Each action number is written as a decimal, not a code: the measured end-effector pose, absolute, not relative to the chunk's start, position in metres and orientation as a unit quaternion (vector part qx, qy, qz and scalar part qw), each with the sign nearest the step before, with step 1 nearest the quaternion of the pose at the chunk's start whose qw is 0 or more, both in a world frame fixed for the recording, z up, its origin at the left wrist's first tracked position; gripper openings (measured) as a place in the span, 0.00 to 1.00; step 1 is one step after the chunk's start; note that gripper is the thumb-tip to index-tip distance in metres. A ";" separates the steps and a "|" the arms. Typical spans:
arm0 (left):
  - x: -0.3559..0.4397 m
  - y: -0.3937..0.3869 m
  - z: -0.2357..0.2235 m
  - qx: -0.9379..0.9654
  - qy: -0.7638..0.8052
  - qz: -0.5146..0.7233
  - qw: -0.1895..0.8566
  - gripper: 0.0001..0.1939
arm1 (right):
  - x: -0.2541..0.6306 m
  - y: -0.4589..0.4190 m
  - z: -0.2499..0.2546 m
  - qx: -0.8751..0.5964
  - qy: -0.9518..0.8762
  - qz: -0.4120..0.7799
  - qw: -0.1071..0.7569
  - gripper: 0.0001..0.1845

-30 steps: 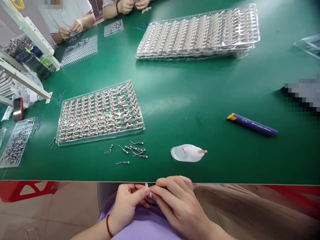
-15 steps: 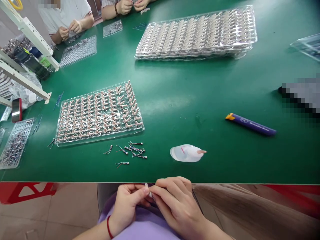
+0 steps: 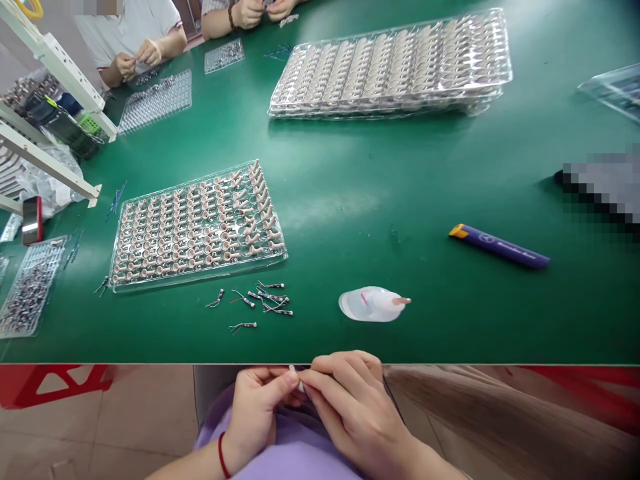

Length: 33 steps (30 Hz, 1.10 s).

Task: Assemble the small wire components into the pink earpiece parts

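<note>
Just below the table's front edge, my left hand (image 3: 260,403) and my right hand (image 3: 353,400) meet at their fingertips. Between them is a small white earbud shell (image 3: 292,369), mostly covered by the fingers. My left thumb presses against it from one side; the right thumb and index finger pinch it from the other. On the table beyond lie several small wired circuit boards (image 3: 270,298). A clear tray (image 3: 200,272) behind them carries rows of pinkish stemmed earbud shells. A squeeze bottle (image 3: 373,305) with a narrow tip lies on its side to the right.
Stacked clear trays (image 3: 390,70) of shells stand farther back. A purple cutter-like tool (image 3: 500,247) lies at right. At far left are a tray of small parts (image 3: 33,287), a red-edged phone (image 3: 33,220) and a white metal frame (image 3: 75,77). Two co-workers' hands (image 3: 135,60) work across the table.
Both hands stay nearly still, with the small white earbud shell held between their fingertips. The whole view has shifted only slightly.
</note>
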<state>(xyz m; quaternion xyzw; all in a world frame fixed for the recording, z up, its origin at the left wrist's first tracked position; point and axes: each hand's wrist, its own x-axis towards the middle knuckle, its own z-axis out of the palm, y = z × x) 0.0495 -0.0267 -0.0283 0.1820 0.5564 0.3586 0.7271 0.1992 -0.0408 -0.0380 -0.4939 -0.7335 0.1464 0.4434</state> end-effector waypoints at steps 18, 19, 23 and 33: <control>0.032 -0.021 0.001 0.315 0.522 0.298 0.734 0.14 | 0.203 -0.036 -0.025 -0.458 -0.704 0.153 0.521 0.10; 0.032 -0.021 0.003 0.324 0.526 0.301 0.726 0.14 | 0.203 -0.036 -0.024 -0.455 -0.705 0.149 0.522 0.11; 0.028 -0.014 0.013 0.386 0.542 0.315 0.677 0.11 | 0.207 -0.030 -0.024 -0.452 -0.715 0.145 0.512 0.13; -0.002 0.103 0.031 0.768 0.465 0.372 0.236 0.06 | 0.192 0.021 -0.034 -0.520 -0.728 0.112 0.433 0.10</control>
